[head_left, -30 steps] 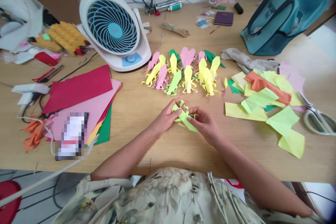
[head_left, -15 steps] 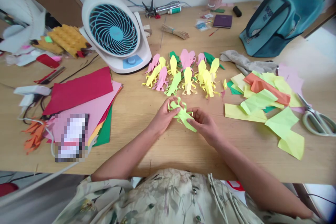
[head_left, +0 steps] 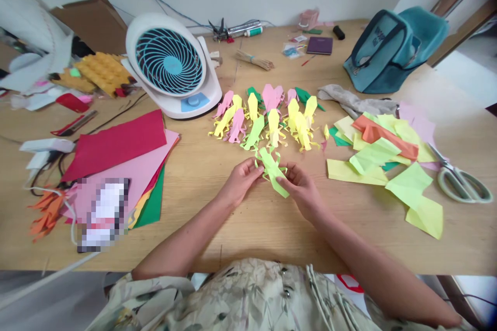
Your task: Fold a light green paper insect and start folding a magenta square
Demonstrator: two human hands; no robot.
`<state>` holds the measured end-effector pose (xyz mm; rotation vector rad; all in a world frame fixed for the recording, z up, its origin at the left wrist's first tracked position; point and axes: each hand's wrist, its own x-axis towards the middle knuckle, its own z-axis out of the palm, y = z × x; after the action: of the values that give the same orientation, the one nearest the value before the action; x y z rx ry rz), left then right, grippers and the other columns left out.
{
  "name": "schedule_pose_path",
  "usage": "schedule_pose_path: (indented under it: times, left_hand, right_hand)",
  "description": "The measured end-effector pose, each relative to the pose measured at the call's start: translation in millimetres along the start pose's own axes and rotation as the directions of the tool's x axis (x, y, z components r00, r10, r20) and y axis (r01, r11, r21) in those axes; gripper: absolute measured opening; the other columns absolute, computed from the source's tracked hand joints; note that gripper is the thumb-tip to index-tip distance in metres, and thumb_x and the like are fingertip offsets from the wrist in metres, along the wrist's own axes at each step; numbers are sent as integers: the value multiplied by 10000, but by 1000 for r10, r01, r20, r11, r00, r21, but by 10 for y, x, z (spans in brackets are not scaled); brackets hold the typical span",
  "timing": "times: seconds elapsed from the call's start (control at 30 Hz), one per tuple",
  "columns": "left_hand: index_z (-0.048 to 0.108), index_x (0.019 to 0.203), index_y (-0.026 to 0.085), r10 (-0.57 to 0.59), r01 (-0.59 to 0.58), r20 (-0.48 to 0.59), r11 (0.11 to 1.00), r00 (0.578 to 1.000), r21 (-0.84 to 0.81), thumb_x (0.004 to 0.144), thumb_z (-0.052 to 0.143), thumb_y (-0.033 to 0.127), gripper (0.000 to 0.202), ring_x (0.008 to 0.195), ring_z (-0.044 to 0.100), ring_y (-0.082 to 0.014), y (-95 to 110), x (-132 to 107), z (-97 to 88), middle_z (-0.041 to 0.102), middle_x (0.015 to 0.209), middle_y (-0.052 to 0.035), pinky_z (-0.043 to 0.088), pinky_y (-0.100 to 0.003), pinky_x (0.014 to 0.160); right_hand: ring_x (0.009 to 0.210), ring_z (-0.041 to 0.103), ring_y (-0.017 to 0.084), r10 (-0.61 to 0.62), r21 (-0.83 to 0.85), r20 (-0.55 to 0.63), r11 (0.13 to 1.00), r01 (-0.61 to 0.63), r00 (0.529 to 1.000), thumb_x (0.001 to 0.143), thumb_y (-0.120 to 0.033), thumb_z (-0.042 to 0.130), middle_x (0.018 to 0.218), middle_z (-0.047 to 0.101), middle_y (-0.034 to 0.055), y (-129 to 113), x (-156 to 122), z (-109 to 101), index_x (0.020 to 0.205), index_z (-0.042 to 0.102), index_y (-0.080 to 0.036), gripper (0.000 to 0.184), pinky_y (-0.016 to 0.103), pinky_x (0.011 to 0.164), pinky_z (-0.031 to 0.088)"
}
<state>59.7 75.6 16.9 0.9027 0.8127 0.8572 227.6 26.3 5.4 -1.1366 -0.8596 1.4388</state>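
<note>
Figure (head_left: 275, 173) of green paper, up in both hands, just on the near side of the group (head_left: 274, 126) of similar ones.
The right hand (head_left: 305, 192) pinches its flat body, likely to steady it; the left hand (head_left: 236, 184) seems to pinch a thin strip at its edge (a light grip, presumably, as paper creases easily). Scraps (head_left: 409, 186) lie right of the group and sheets (head_left: 116, 145) left of it, perhaps to keep them apart.
</note>
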Motion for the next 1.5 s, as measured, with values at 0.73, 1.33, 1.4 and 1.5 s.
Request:
schedule_pose_path:
  times: [0.73,1.33,1.4,1.5]
  left_hand:
    - [635,970,159,-7,2,-100,999,995,-51,728,831,347,364,885,702,-164,28,21,-41,712,1005,-45,582,-323,832]
    - [518,1371,299,214,-230,94,951,972,207,911,647,452,501,1184,614,-239,237,48,-223,572,1387,-95,514,-347,912]
    - [587,1328,297,352,-387,162,808,922,444,925,633,422,425,1283,537,-252,339,60,-316,532,1431,-99,472,-384,1008]
    - [685,1216,280,407,-569,411,439,816,695,931,629,327,295,1289,516,-260,472,66,-404,611,1347,-95,375,-457,1118]
  right_hand:
    - [687,597,139,68,-41,95,997,-64,993,709,-445,830,763,658,-22,-56,13,-53,1134,544,-227,556,270,627,450]
    - [623,531,136,-44,-148,94,987,58,995,783,-508,746,706,594,-35,-106,-1,-68,1176,538,-215,532,257,552,367]
    - [606,506,136,-102,-191,87,975,117,991,806,-507,721,697,565,-41,-109,10,-104,1188,532,-216,516,262,539,348]
    - [595,474,132,-183,-340,106,917,209,977,858,-430,674,693,538,-43,-112,29,-173,1198,535,-213,427,270,551,345]
